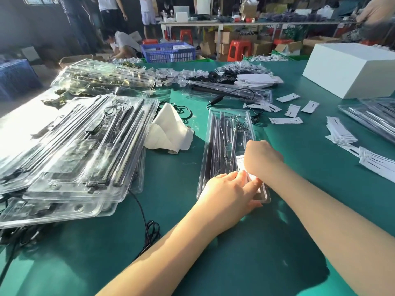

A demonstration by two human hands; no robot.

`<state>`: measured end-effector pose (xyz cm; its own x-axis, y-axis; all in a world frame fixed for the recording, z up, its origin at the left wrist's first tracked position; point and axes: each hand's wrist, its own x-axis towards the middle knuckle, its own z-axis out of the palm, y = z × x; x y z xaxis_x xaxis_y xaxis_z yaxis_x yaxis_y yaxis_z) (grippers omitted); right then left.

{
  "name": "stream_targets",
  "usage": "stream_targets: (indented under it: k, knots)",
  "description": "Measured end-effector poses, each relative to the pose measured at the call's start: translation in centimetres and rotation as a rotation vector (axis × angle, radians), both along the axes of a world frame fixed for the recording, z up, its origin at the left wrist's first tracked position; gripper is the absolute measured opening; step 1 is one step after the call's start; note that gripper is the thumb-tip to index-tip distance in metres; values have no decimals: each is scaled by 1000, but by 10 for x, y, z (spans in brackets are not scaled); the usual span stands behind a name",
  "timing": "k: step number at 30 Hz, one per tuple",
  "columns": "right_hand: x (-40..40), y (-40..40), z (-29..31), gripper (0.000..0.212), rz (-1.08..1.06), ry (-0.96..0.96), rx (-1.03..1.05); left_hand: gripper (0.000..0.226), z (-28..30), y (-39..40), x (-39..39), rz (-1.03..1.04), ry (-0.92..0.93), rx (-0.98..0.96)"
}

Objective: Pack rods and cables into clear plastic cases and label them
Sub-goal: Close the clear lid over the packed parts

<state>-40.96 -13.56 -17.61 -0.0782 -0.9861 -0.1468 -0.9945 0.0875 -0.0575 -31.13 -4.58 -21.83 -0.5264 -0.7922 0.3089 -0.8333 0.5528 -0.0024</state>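
Because the table [277,231] is one long packing bench, its green top holds everything in reach. At two o'clock sits one white box [350,69], set back, probably for finished goods. At nine o'clock lies the stack [70,150] of filled cases — too overlapped to count — piled close so each new one can slide across. One folded white cloth [168,131] leans just beside that stack.

At the centre lies the case [228,150], lengthwise toward twelve o'clock, rods and a thin cable already seated in its moulded channels. It lies flat so both hands can work its near end. The left hand [226,195] rests on the near end with fingers fairly straight, seemingly steadying the plastic. The right hand [263,159] bends over the label [240,163], a white card at the near right of the case; its fingertips are hidden, so whether it pinches or merely presses the card I cannot tell.

Loose cards [292,110] — about five — are scattered at one o'clock, with a fanned pile at three o'clock, within the right hand's reach.
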Motion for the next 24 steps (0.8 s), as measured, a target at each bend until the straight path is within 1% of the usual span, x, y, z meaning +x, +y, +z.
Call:
stream_targets:
  k: [2,3,4,6,7,10,11,13,15,16,18,22,24]
  knots:
    - [-1,0,9,37,52,82,29,53,-3,-1,-1,25,-81,-18]
    - [-5,0,13,33,90,94,-5,54,-3,-1,-1,33,-114,-41]
    - [-11,2,16,31,119,63,-53,56,-3,0,-1,42,-121,-43]
    - [-29,9,17,36,119,-95,-111,59,-6,0,-2,41,-76,-26]
    - [-37,14,15,38,93,-198,-75,57,-6,-1,-1,37,-29,-34]
    - [-52,38,-1,42,-8,-614,207,46,-4,-3,-3,64,50,-56]
    - [-54,44,-8,40,-38,-759,235,47,-1,-4,-5,84,71,-53]
    - [-56,51,-18,33,-108,-972,180,48,2,-6,-8,126,162,-7]
    - [-55,53,-22,32,-173,-1140,156,42,3,-6,-8,173,287,57]
    - [-53,54,-22,33,-181,-1204,169,43,2,-6,-7,210,323,60]
    - [-49,57,-25,33,-152,-1258,182,46,0,-6,-5,252,364,72]
    - [-47,60,-31,26,-137,-1280,24,54,4,-5,-1,179,419,166]
    - [-51,60,-32,21,-165,-1374,12,54,5,-5,4,191,477,174]
